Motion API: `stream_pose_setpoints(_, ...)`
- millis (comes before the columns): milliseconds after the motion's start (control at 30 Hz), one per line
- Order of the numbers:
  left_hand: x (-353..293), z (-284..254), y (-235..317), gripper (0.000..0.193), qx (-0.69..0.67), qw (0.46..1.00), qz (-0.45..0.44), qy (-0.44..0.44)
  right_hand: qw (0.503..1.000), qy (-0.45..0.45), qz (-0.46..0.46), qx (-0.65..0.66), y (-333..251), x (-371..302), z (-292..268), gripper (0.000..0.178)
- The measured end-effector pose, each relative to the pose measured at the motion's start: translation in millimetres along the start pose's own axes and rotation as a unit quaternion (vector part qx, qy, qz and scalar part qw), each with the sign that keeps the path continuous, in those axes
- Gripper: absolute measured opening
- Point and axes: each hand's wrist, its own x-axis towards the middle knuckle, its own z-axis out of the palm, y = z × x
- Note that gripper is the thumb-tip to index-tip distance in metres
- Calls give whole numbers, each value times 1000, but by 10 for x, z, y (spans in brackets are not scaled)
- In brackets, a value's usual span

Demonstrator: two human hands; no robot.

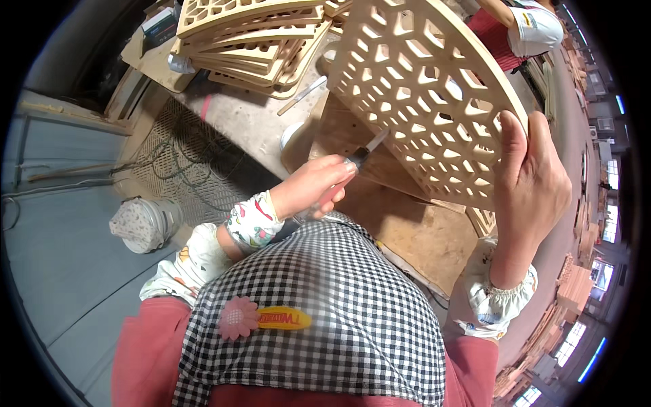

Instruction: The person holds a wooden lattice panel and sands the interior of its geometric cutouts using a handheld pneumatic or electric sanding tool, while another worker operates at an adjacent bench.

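My right hand (532,173) grips the curved edge of a pale wooden lattice panel (434,95), its thumb on the near face and fingers behind. The panel stands tilted up, cut through with many angular holes. My left hand (319,184) is closed around a hand tool (369,149) with a dark collar and a narrow, flat, light-coloured blade; its exact kind is unclear. The blade tip is close to the panel's lower left edge; whether it touches cannot be made out. Under the panel is a brown board surface (407,224).
Similar wooden panels (251,54) lie stacked on the worktable (251,125) at the far left. A thin stick-like tool (302,95) and a white round container (291,136) are nearby. A lidded bucket (146,220) and cables stand left. Another person's sleeve (536,30) shows at far right.
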Motion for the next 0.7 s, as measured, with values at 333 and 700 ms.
stream_pose_setpoints(333,-504,-468,-123,40,70,996,41,36,999,-14,29,9,33,-30,50,44)
stream_pose_setpoints(700,-295,-741,25,37,379,899,136,173,1000,-19,6,19,114,-20,108,36)
